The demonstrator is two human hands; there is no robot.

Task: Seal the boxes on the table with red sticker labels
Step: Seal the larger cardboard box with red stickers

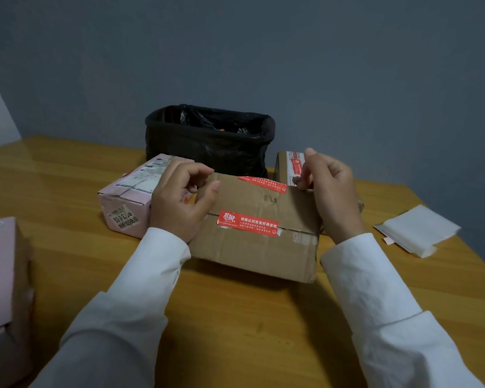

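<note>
The wooden table (67,169) carried several boxes, and the sealing looked partly done. Between the two hands sat the brown cardboard box (258,236), the largest job in hand: one red sticker label (248,223) lay flat across its top seam, just right of the left hand's thumb, and a second red label (263,184) sat at its far edge, running toward the right hand. This box appeared close to sealed.

The left hand (179,200) rested against the box's left side, fingers loosely curled and gripping nothing that could be made out. The right hand (331,189) pinched a small piece between thumb and fingertips at the box's far right corner, probably a label end or its backing; which one could not be told.

Behind the left hand stood a pink box (132,197) with no red label visible on it, so it likely remained to be done. A larger pink box (0,289) at the left edge, well clear of the left sleeve, also showed no seal. Behind the right hand's fingers, a small box (284,166) already bore a red-and-white sticker.

The red label carried white Chinese print, roughly "请确认封签完好再签收"; the near pink box's tag read partly "53-3".
</note>
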